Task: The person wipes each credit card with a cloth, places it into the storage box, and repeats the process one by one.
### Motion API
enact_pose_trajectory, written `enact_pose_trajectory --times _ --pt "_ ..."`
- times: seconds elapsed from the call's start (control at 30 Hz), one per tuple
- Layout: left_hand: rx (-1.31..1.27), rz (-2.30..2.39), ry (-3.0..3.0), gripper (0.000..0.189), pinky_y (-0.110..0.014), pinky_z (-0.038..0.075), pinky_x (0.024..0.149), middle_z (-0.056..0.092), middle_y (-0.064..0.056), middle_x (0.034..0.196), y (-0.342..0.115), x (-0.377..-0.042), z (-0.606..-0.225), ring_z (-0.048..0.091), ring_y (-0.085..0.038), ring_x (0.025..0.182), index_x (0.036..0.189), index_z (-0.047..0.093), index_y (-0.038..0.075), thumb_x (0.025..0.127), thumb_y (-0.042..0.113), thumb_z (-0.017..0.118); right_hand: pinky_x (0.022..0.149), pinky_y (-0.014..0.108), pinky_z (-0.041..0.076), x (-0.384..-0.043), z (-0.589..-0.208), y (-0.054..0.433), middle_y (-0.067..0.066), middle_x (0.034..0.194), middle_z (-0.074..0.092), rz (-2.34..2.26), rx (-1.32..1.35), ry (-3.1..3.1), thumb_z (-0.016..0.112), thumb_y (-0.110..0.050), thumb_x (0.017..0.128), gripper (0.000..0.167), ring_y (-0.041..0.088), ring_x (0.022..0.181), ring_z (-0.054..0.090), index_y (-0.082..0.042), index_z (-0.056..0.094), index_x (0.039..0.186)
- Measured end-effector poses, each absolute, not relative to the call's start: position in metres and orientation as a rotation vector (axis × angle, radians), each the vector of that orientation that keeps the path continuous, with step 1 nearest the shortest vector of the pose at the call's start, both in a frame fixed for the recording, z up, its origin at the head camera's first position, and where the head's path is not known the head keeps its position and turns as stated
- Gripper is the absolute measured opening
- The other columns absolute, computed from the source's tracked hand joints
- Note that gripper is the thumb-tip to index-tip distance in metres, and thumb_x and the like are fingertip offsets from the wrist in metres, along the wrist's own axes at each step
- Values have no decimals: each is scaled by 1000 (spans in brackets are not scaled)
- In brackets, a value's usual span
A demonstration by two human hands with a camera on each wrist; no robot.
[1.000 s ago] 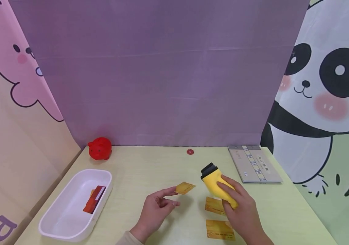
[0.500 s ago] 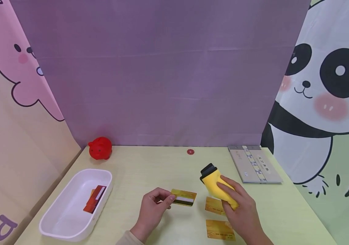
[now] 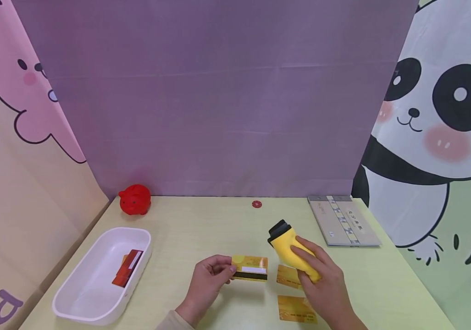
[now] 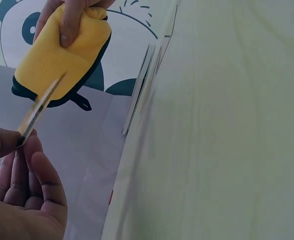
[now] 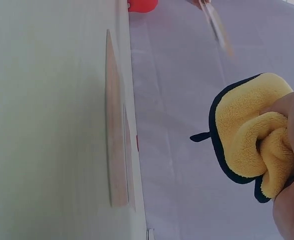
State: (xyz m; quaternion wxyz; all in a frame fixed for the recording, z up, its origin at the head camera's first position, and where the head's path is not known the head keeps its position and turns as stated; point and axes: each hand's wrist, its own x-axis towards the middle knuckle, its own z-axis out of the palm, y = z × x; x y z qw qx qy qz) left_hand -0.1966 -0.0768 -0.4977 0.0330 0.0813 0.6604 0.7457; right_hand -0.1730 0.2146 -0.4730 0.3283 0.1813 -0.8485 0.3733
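My left hand [image 3: 209, 280] pinches a gold bank card [image 3: 250, 268] by its left end, above the table. The card's back, with a white strip and a black magnetic stripe, faces up in the head view. Beside it, my right hand [image 3: 327, 279] grips a folded yellow cloth [image 3: 290, 247] with black edging. The right wrist view shows the cloth [image 5: 254, 145] bunched in the fingers, a small black loop sticking out. Two more gold cards lie on the table, one [image 3: 288, 276] partly under the right hand in the head view, the other [image 3: 296, 310] nearer the front.
A white tub [image 3: 82, 293] holding red and orange cards [image 3: 128, 269] stands at the left. Behind it sits a red piggy bank [image 3: 135, 200]. A red chip [image 3: 257, 204] lies at the back, and a grey book [image 3: 344, 222] at the back right.
The left hand has turned the gold card over, so its striped back now shows, and the thumb has come onto it. The right hand and cloth have shifted very slightly left.
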Motion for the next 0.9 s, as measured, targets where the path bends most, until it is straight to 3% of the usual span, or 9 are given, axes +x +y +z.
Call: enact_pose_trajectory --times 0.3,0.57,0.67,0.8,0.9 --pt "375 2303 1943 45 -25 60 68 72 -28 103 -74 -196 -498 74 -19 76 135 65 4 93 7 80 108 10 36 -169 -470 211 -1 151 57 788 604 -2241 80 19 69 75 28 127 61 -20 73 133" --pt "343 2278 1883 43 -33 64 73 69 -25 106 -73 -194 -497 76 -22 75 136 65 8 95 8 78 110 8 32 -164 -463 203 1 152 55 627 738 -2286 86 10 70 73 25 122 61 -23 73 134" --pt "391 2285 1864 44 -34 64 75 69 -24 106 -72 -193 -496 76 -22 77 137 63 4 95 6 77 108 11 39 -162 -463 200 -1 152 55 585 756 -2313 91 8 67 77 23 122 61 -26 73 133" --pt "444 2290 1824 46 -33 64 76 70 -19 105 -72 -191 -496 76 -21 79 139 60 0 96 5 76 99 27 55 -160 -465 194 -3 151 55 568 786 -2360 95 8 63 81 22 124 61 -28 72 132" --pt "452 2292 1794 45 -33 64 76 71 -16 104 -71 -191 -496 76 -21 79 139 60 1 96 5 75 94 36 60 -159 -466 190 -4 152 54 576 810 -2375 95 8 62 81 22 124 61 -28 73 131"
